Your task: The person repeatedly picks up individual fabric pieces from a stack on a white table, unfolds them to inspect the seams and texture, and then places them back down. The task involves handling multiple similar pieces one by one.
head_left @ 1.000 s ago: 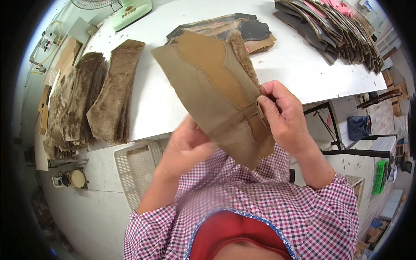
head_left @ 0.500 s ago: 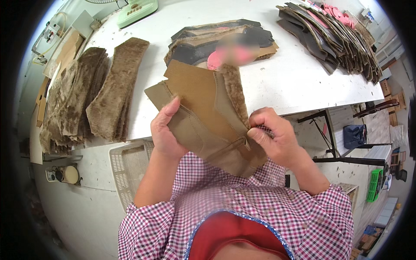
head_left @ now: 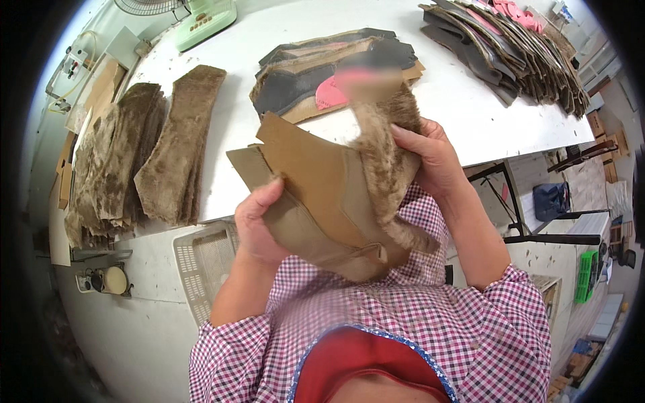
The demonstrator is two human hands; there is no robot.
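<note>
In front of me I hold up a brown boot upper (head_left: 312, 181), stitched along its panels and tilted over the table's near edge. My left hand (head_left: 261, 218) pinches its left side, thumb on the front and fingers hidden behind. A shaggy brown fur lining (head_left: 379, 161) is folded outward along the upper's right side. My right hand (head_left: 433, 158) is closed on that lining, its thumb pressed on the pile. Beyond the upper lies a pile of dark and tan boot pieces (head_left: 292, 91) with a pink patch (head_left: 329, 94), partly blurred.
Furry brown pieces lie in two stacks, one at the far left (head_left: 114, 161) and another beside it (head_left: 180, 148). Many dark pieces (head_left: 517, 60) are piled at the back right. A green fan base (head_left: 208, 23) stands at the back; a plastic basket (head_left: 198, 269) sits below the white table (head_left: 484, 134).
My right hand has moved up from the upper's lower right corner and now grips the fur lining, which has opened outward. My left hand keeps its hold, slightly lower.
</note>
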